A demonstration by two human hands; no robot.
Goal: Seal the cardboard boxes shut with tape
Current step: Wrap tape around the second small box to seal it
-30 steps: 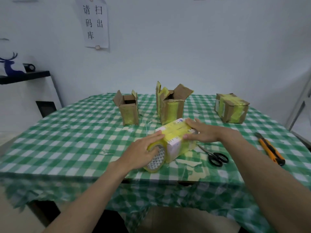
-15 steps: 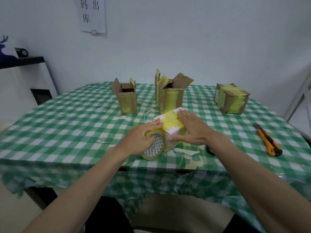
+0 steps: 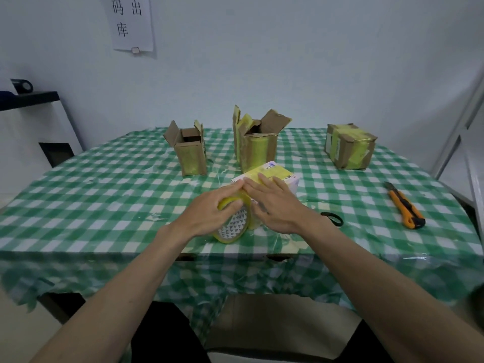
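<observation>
Green-checked tablecloth point(image 3: 104, 195) beneath white wall point(image 3: 288, 61)

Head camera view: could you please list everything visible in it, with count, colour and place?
Open boxes: two, brown cardboard with yellow tape, far centre of the table, flaps up.
Sealed box: one, brown with yellow tape, far right.
Box being taped: one, white and yellow, near centre, under the hands.
Tape roll: one, yellowish, against that box's near end.
Scissors: one pair, black handles, partly hidden behind the right wrist.
Utility knife: one, orange and black, right side.
Tablecloth: one, green and white checks.
Paper sign: one, white, on the wall.
Shelf: one, dark, far left.
Left hand: grips the tape roll.
Right hand: fingers flat on the box top.
</observation>
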